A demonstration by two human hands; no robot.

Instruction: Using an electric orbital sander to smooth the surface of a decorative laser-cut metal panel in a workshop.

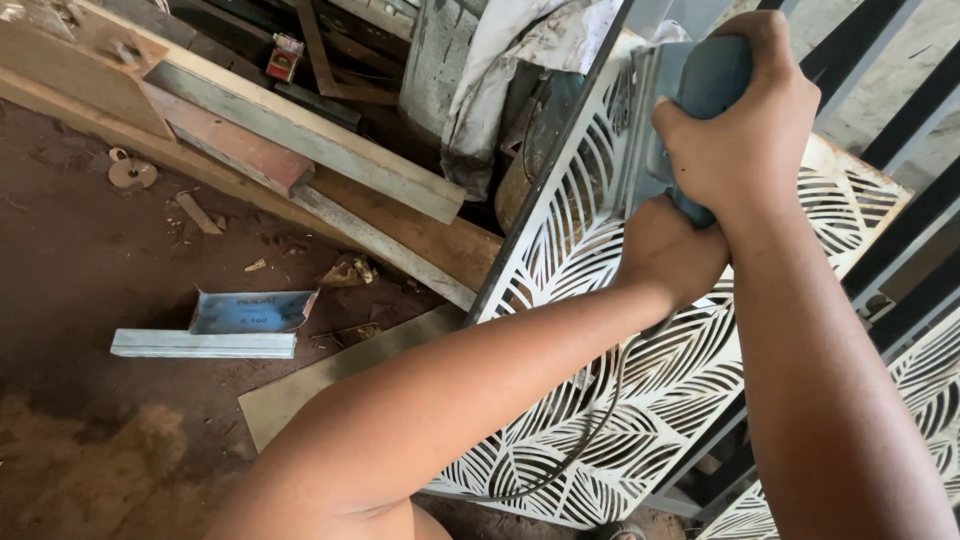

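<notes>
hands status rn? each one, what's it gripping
Left hand: closed around the rear handle of the blue-grey power tool, over the white leaf-pattern panel.
Right hand: closed on the power tool's body from above.

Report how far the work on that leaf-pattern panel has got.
Done: the leaf-cut panel already stands fixed in the dark frame. In hand: both the left hand and right hand grip a blue power tool at its top edge. What remains cannot be judged; the tool's working end is hidden.
</notes>
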